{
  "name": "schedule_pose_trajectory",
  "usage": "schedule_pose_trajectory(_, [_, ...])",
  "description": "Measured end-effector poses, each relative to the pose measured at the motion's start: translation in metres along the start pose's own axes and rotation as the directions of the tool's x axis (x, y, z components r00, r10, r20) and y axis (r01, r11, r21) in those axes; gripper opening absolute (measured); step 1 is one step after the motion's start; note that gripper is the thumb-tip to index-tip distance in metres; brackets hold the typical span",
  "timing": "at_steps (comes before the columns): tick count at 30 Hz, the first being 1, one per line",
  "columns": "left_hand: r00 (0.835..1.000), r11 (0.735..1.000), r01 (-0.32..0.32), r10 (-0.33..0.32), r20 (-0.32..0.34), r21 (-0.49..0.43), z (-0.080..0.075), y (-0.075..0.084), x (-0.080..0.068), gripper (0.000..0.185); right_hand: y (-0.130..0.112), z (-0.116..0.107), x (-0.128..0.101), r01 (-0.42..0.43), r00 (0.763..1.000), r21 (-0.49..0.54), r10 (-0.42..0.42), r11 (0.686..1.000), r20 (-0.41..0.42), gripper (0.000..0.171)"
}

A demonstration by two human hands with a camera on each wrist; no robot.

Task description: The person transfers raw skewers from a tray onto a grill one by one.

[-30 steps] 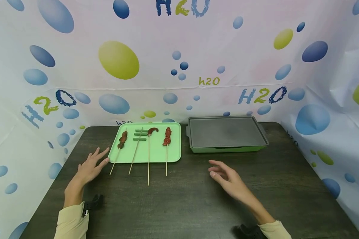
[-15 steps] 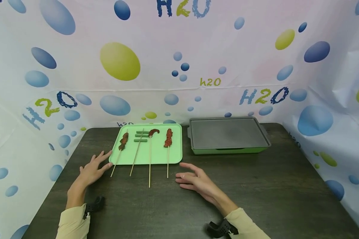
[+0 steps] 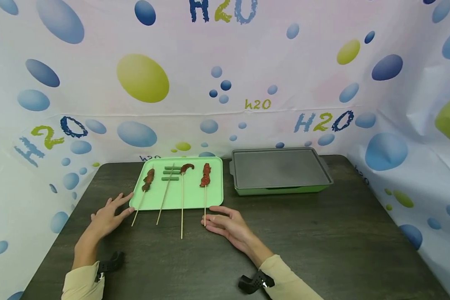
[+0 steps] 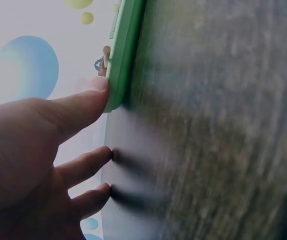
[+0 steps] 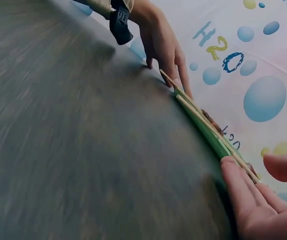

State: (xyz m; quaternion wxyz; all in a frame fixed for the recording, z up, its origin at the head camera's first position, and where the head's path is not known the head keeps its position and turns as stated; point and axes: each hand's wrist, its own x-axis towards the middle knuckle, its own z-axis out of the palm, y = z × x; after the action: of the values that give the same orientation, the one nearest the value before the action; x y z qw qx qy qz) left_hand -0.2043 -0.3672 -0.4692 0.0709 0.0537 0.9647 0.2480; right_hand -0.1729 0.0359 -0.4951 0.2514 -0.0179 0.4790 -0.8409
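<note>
A light green tray (image 3: 157, 204) holds several skewers, their sticks poking past its near edge. My left hand (image 3: 106, 218) is spread at the tray's near left corner; in the left wrist view its thumb (image 4: 86, 107) touches the rim and two fingertips meet the tabletop. My right hand (image 3: 228, 229) is at the stick of the rightmost skewer, with red pieces (image 3: 205, 175). That stick passes over its fingers (image 5: 243, 195), and the thumb (image 5: 286, 167) stands apart from them. Beside it lie a curled tentacle skewer (image 3: 186, 168), a green-stalk skewer (image 3: 170, 178) and a brown-meat skewer (image 3: 148, 180).
A grill pan (image 3: 281, 168) with a flat grey top and green base stands right of the tray at the back. Dark wood tabletop (image 3: 322, 241) stretches in front. A patterned sheet (image 3: 195, 75) hangs behind and along the sides.
My right hand has moved left from in front of the grill pan to the rightmost skewer's stick, its fingers now under it. My left hand has stayed at the tray's corner.
</note>
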Motion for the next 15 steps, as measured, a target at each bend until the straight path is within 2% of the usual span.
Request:
schedule_pose_trajectory(9, [1.000, 1.000, 0.000, 0.000, -0.011, -0.003, 0.0005, 0.0002, -0.0032, 0.070, 0.0023, 0.0065, 0.0064, 0.019, 0.997, -0.044, -0.022, 0.999, -0.074, 0.045])
schedule_pose_trajectory(15, [1.000, 1.000, 0.005, -0.005, -0.013, 0.009, -0.0003, 0.0024, -0.0019, 0.070, 0.0002, 0.0050, 0.0049, 0.012, 0.997, -0.084, -0.018, 0.996, -0.078, 0.043])
